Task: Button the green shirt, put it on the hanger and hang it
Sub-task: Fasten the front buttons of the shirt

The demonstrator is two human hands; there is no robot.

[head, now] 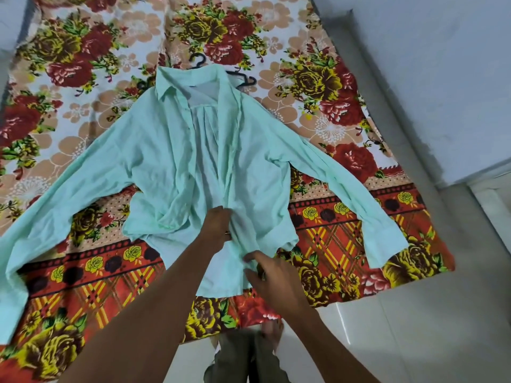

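Note:
A pale green long-sleeved shirt (166, 150) lies front up on a flowered sheet, sleeves spread wide, its front open down the middle. A black hanger (243, 77) lies under the collar, with only its hook and one shoulder end showing. My left hand (217, 225) pinches the front edge of the shirt near the lower middle. My right hand (262, 268) grips the shirt's bottom hem just below and to the right of it. The buttons are too small to make out.
The flowered sheet (83, 64) covers a mattress on the floor. White floor tiles (414, 327) lie to the right and in front, and a pale wall (442, 78) rises at the right. My legs (246, 357) show at the bottom edge.

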